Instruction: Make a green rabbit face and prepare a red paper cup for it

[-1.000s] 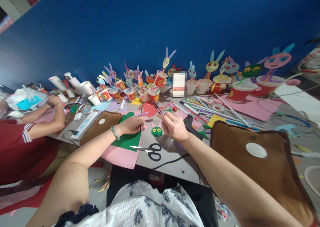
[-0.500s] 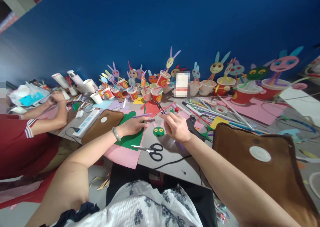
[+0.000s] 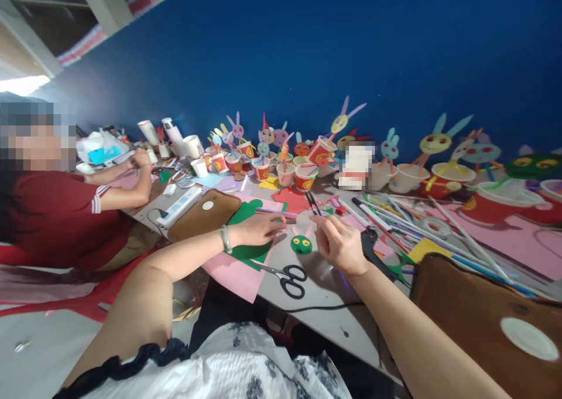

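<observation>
My left hand (image 3: 262, 229) is closed round a thin purple stick (image 3: 276, 213), above green paper (image 3: 250, 249) that lies on a pink sheet (image 3: 239, 280). My right hand (image 3: 338, 241) grips a small dark, pointed tool (image 3: 312, 202), perhaps tweezers, with its tip pointing away from me. Between my hands on the table lies a green paper face (image 3: 301, 244) with yellow eyes and pink ears. Nearer to me rest black-handled scissors (image 3: 290, 279), partly open, their blades over the edge of the pink sheet.
Cups with paper rabbit figures (image 3: 322, 151) line the blue wall. Right of my right hand are a black glue gun (image 3: 373, 249), coloured sticks and a brown pad (image 3: 478, 328). A power strip (image 3: 180, 207) lies left. A person in red (image 3: 65, 211) works at the far left.
The view has swung left, so things appear further right and the neighbouring person's head shows. My hands keep their holds, and the paper face still lies between them.
</observation>
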